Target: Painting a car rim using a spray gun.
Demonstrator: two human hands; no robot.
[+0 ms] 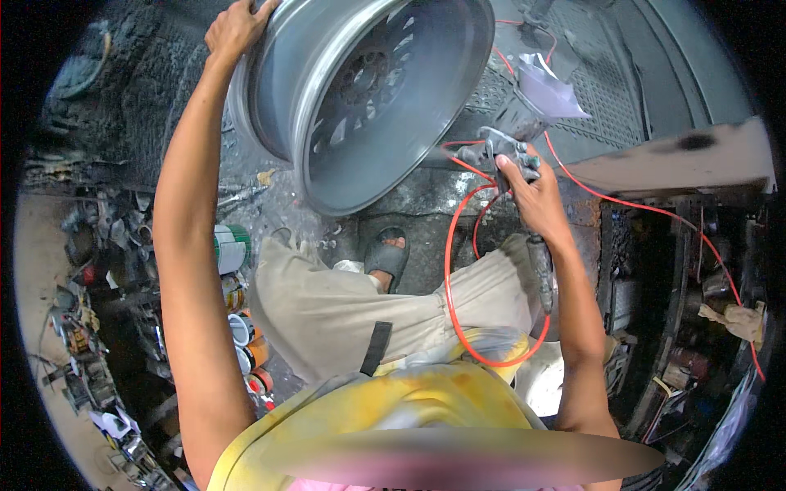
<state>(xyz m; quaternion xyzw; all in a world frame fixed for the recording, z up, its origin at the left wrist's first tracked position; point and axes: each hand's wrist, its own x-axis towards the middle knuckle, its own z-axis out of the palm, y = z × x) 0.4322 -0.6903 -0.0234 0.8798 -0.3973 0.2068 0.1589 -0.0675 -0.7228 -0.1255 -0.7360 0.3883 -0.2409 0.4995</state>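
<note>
A large grey metal wheel rim [307, 106] fills the upper middle, tilted so that its hollow inner side faces right. My left hand [237, 31] is closed on its outer edge at the top left. On the right, my right hand [536, 192] wraps round a spray gun [509, 151], whose grey cup [521, 117] has crumpled white paper [550, 86] sticking out of its top. A red air hose [450, 270] loops from the gun's handle down past my lap. The gun is apart from the rim, just right of its lower edge. The nozzle's exact direction is hard to make out.
Paint cans [232, 248] stand in a row on the floor left of my legs. Cluttered shelves [90, 311] line the left, and dark racks [655, 303] the right. A pale beam [679, 164] juts in at the right, with the hose crossing it. My sandalled foot [386, 254] rests below the rim.
</note>
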